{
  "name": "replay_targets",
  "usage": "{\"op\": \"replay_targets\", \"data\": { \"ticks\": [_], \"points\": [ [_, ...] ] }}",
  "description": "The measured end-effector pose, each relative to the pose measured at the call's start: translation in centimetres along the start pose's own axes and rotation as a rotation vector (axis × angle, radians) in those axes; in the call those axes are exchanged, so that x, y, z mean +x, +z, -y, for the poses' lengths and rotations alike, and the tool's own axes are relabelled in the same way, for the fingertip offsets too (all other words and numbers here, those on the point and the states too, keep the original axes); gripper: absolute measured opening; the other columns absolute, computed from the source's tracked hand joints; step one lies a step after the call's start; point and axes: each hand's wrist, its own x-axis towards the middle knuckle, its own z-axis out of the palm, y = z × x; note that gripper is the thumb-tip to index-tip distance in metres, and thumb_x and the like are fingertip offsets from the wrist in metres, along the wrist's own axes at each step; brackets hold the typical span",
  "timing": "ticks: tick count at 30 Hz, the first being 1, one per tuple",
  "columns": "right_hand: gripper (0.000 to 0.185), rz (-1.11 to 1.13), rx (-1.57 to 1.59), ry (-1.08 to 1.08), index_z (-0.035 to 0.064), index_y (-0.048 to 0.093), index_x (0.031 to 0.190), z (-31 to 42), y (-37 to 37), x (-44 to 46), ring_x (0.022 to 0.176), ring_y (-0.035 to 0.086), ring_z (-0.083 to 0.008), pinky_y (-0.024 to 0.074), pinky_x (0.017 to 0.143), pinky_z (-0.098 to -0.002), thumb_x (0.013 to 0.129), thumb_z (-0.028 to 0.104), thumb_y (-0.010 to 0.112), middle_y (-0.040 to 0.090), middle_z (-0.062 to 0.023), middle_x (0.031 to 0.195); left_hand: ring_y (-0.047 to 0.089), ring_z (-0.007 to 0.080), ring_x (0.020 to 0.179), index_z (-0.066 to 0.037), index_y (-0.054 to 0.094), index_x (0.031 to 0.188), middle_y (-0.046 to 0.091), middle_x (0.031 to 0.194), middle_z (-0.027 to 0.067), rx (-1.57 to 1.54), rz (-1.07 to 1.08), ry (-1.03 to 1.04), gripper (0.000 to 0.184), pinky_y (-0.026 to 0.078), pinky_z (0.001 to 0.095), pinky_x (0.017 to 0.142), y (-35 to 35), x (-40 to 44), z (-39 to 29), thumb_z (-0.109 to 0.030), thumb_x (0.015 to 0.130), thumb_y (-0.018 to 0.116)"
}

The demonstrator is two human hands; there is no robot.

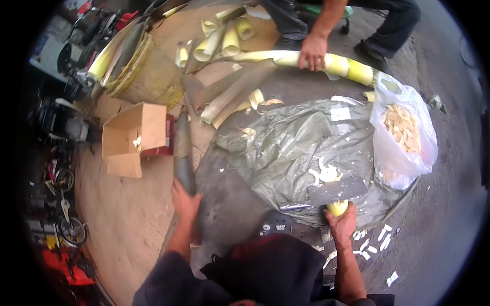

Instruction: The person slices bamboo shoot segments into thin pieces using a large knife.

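At the left, my left hand (185, 203) is closed round the lower end of a long dark bamboo shoot (184, 153), which points away beside the cardboard box. My right hand (343, 220) grips a short pale yellow-green piece (337, 207) at the near edge of a dark flat board (338, 190). The board rests on a crumpled grey-green sheet (301, 148), with white slices (325, 172) just beyond it. A clear plastic bag (380, 153) holding many pale slices (401, 127) stands at the sheet's right side.
A co-worker's hand (313, 52) rests on a long peeled stalk (286, 57) at the top. The open cardboard box (122, 133) and a yellow sack (153, 76) stand left. Husks (232, 94) lie between. White scraps (365, 247) litter the ground at lower right.
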Motion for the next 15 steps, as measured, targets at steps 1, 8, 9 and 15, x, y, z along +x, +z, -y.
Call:
{"op": "replay_targets", "data": {
  "ticks": [1, 8, 9, 15],
  "points": [
    [0.076, -0.016, 0.000, -0.010, 0.0015, 0.055, 0.122, 0.2, 0.1, 0.0, 0.102, 0.059, -0.0419, 0.0487, 0.088, -0.0496, 0.065, 0.035, 0.092, 0.061, -0.0201, 0.109, 0.045, 0.0472, 0.135, 0.003, 0.021, 0.157, 0.040, 0.150, 0.0307, 0.091, 0.004, 0.008, 0.114, 0.042, 0.0522, 0.112, 0.3, -1.9, 1.1, -0.022, 0.068, 0.088],
    [0.073, -0.018, -0.063, -0.029, 0.0022, 0.055, 0.116, 0.0, -0.1, 0.1, 0.098, 0.059, -0.0412, 0.0489, 0.084, -0.0495, 0.064, 0.037, 0.092, 0.060, -0.0193, 0.102, 0.049, 0.0453, 0.133, 0.002, 0.028, 0.154, 0.048, 0.143, 0.0299, -0.030, 0.206, -0.153, 0.104, 0.043, 0.0534, 0.109, -2.0, -0.2, 3.3, -0.018, 0.070, 0.086],
    [0.072, -0.007, -0.067, -0.027, 0.0023, 0.055, 0.116, 0.1, -0.3, 0.0, 0.098, 0.059, -0.0413, 0.0489, 0.084, -0.0495, 0.064, 0.037, 0.092, 0.060, -0.0193, 0.103, 0.050, 0.0451, 0.131, 0.002, 0.030, 0.153, 0.049, 0.141, 0.0299, 0.000, 0.160, -0.127, 0.100, 0.044, 0.0534, 0.108, -1.9, 0.1, 3.5, -0.017, 0.071, 0.084],
    [0.069, -0.026, -0.049, -0.092, 0.0015, 0.057, 0.115, 0.1, -0.2, 0.1, 0.098, 0.059, -0.0425, 0.0498, 0.083, -0.0490, 0.066, 0.036, 0.091, 0.061, -0.0202, 0.100, 0.059, 0.0438, 0.120, 0.004, 0.051, 0.138, 0.055, 0.137, 0.0262, 0.028, -0.246, 0.548, 0.066, 0.047, 0.0498, 0.102, -1.4, 0.7, -3.7, -0.013, 0.079, 0.075]
  ]
}}
